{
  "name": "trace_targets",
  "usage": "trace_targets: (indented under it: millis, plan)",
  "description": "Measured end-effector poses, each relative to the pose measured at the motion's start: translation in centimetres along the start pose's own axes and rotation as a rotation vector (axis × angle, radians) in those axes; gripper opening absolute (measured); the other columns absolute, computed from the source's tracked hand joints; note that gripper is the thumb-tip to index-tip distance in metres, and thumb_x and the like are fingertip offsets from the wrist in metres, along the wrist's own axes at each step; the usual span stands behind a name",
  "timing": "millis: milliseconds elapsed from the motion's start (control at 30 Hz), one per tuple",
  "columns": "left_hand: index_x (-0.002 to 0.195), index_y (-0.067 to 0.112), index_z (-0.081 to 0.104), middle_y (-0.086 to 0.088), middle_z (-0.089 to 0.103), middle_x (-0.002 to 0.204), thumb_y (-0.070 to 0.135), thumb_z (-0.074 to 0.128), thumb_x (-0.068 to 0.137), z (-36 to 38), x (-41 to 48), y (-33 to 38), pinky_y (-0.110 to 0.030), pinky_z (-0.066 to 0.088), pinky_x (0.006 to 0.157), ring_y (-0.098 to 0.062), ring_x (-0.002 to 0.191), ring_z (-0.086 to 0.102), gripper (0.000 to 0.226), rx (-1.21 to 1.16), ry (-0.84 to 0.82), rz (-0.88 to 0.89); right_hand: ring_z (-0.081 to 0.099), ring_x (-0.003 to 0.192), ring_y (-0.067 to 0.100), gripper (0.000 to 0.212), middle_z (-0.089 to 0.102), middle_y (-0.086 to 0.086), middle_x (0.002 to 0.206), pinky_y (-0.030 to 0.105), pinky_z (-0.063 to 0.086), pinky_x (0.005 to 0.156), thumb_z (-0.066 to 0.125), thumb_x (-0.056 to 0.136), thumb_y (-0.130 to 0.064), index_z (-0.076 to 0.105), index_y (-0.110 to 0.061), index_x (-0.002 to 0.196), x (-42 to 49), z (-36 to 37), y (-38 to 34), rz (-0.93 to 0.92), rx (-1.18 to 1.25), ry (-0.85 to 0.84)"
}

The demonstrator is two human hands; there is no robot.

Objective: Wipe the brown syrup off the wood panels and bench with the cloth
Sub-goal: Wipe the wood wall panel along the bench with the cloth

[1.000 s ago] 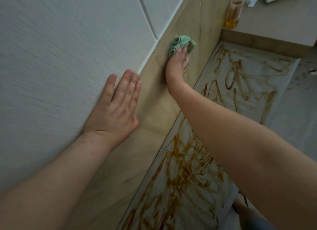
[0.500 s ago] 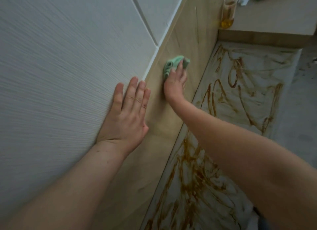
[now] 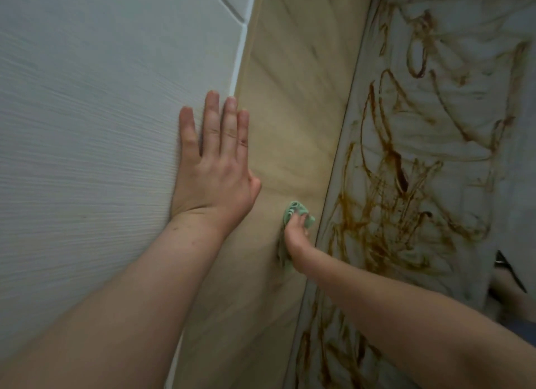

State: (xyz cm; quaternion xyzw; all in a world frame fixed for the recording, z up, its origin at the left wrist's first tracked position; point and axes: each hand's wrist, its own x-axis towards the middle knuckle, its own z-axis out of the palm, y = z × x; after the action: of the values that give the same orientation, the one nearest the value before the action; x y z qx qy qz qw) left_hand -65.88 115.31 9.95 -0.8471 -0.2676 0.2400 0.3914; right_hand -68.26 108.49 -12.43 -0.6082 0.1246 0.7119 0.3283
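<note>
the right hand (image 3: 295,235) has dragged the cloth (image 3: 298,211) down the wood panel (image 3: 290,113), beside the left wrist, gripping it bunched. the left hand (image 3: 214,162) lies flat, fingers straight, on the white wall (image 3: 87,127). still the panel step, i'd say; next comes the syrup (image 3: 400,171) on the bench (image 3: 464,104) to its right.

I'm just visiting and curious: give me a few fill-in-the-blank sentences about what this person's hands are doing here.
The right hand holds a ____ cloth against the wood panel.
The left hand rests flat on the ____ wall panel.
The bench is streaked with ____ syrup.
Missing words: green, white, brown.
</note>
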Motion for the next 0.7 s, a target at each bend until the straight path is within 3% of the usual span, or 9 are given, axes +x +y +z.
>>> trace_targets:
  millis: [67, 200, 300, 367, 500, 567, 633, 700]
  plan:
    - [0.162, -0.001, 0.0, -0.023, -0.002, 0.17, 0.046, 0.026, 0.097, -0.1, 0.0, 0.2, -0.068, -0.014, 0.118, -0.047, 0.155, -0.009, 0.084, -0.006, 0.004, -0.002, 0.006, 0.159, 0.034, 0.061, 0.001, 0.012, 0.173, 0.051, 0.004, 0.126, 0.014, 0.111, -0.051, -0.003, -0.029, 0.166, -0.5, -0.8, -3.7, -0.069, 0.02, 0.026]
    - [0.162, -0.001, 0.0, -0.023, -0.001, 0.17, 0.049, 0.023, 0.097, -0.2, 0.2, 0.2, -0.068, -0.011, 0.118, -0.048, 0.155, -0.008, 0.085, 0.02, 0.018, -0.011, -0.004, 0.159, 0.03, 0.061, -0.003, 0.006, 0.173, 0.052, -0.002, 0.125, 0.025, 0.111, -0.048, -0.002, -0.038, 0.164, -4.8, -1.1, -13.4, -0.742, -0.009, 0.11]
    - [0.162, -0.001, 0.0, -0.023, -0.001, 0.17, 0.05, 0.02, 0.097, -0.4, 0.1, 0.4, -0.068, -0.008, 0.118, -0.048, 0.155, -0.007, 0.085, 0.043, 0.004, -0.008, -0.001, 0.159, 0.024, 0.063, 0.002, -0.002, 0.173, 0.05, 0.0, 0.124, 0.027, 0.106, -0.053, 0.006, -0.042, 0.164, -5.0, -0.7, -14.5, -0.994, 0.004, 0.163]
    - [0.162, -0.001, 0.0, -0.024, 0.0, 0.17, 0.049, 0.022, 0.097, -0.5, 0.1, 0.3, -0.068, -0.008, 0.118, -0.049, 0.155, -0.007, 0.085, 0.029, 0.008, -0.009, 0.0, 0.159, 0.022, 0.069, 0.003, -0.004, 0.173, 0.048, 0.001, 0.124, 0.02, 0.099, -0.059, 0.007, -0.041, 0.164, -2.6, -1.2, -12.6, -0.961, -0.017, 0.189]
    - [0.162, -0.002, -0.001, -0.025, -0.002, 0.17, 0.048, 0.021, 0.098, -0.4, 0.1, 0.4, -0.069, -0.009, 0.118, -0.049, 0.155, -0.009, 0.084, 0.012, 0.022, 0.002, -0.001, 0.16, 0.024, 0.058, 0.002, 0.0, 0.174, 0.047, -0.003, 0.127, 0.013, 0.11, -0.051, 0.007, -0.034, 0.165, 4.7, -3.1, -10.3, -0.587, 0.091, 0.171]
    - [0.162, -0.001, -0.002, -0.025, -0.003, 0.17, 0.048, 0.022, 0.099, -0.1, 0.0, 0.4, -0.069, -0.011, 0.118, -0.049, 0.155, -0.011, 0.083, 0.004, 0.039, -0.008, 0.001, 0.16, 0.02, 0.06, 0.005, -0.001, 0.174, 0.045, -0.003, 0.129, 0.01, 0.111, -0.049, 0.009, -0.026, 0.166, 10.2, -4.6, -11.6, -0.525, 0.167, 0.182]
    - [0.162, -0.001, -0.003, -0.026, -0.005, 0.169, 0.048, 0.021, 0.1, 0.2, 0.1, 0.5, -0.069, -0.013, 0.117, -0.049, 0.154, -0.012, 0.082, 0.002, 0.049, -0.009, 0.011, 0.16, 0.022, 0.075, 0.016, 0.002, 0.173, 0.046, 0.005, 0.129, 0.01, 0.104, -0.063, 0.017, -0.023, 0.166, 17.6, -6.7, -13.9, -0.427, 0.241, 0.172]
    - [0.162, 0.0, -0.003, -0.027, -0.007, 0.169, 0.048, 0.021, 0.1, 0.5, 0.2, 0.6, -0.069, -0.015, 0.116, -0.049, 0.154, -0.012, 0.082, 0.012, 0.043, 0.001, 0.021, 0.157, 0.023, 0.102, 0.025, 0.001, 0.17, 0.049, 0.011, 0.128, 0.007, 0.081, -0.086, 0.026, -0.03, 0.164, 25.9, -7.4, -15.2, -0.327, 0.247, 0.164]
